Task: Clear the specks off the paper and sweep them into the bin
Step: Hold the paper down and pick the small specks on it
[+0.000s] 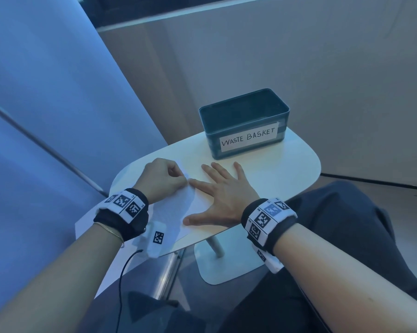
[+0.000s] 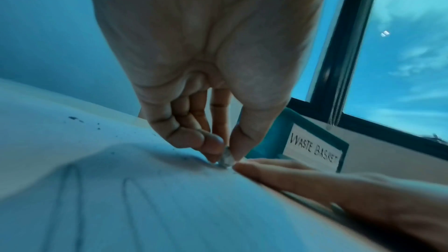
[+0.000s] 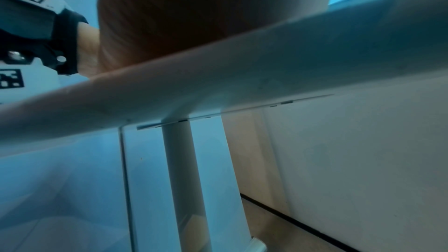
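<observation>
A white sheet of paper (image 1: 176, 210) lies on the small white table (image 1: 289, 164), its near end hanging past the edge. Dark specks (image 2: 75, 118) dot the paper (image 2: 145, 198) on its left side. My left hand (image 1: 184, 179) is curled over the sheet and pinches a small pale piece (image 2: 226, 158), maybe an eraser, against it. My right hand (image 1: 214, 198) lies flat with fingers spread, its index tip touching the left hand's fingertips. The dark bin (image 1: 244, 121), labelled WASTE BASKET, stands at the table's far side, just beyond the right hand.
The right wrist view looks up at the table's rim (image 3: 242, 64) and its single leg (image 3: 180, 160). The table's flat base (image 1: 217, 265) sits on the floor between my knees. A wall and a window frame (image 2: 339, 45) are close behind the bin (image 2: 312, 150).
</observation>
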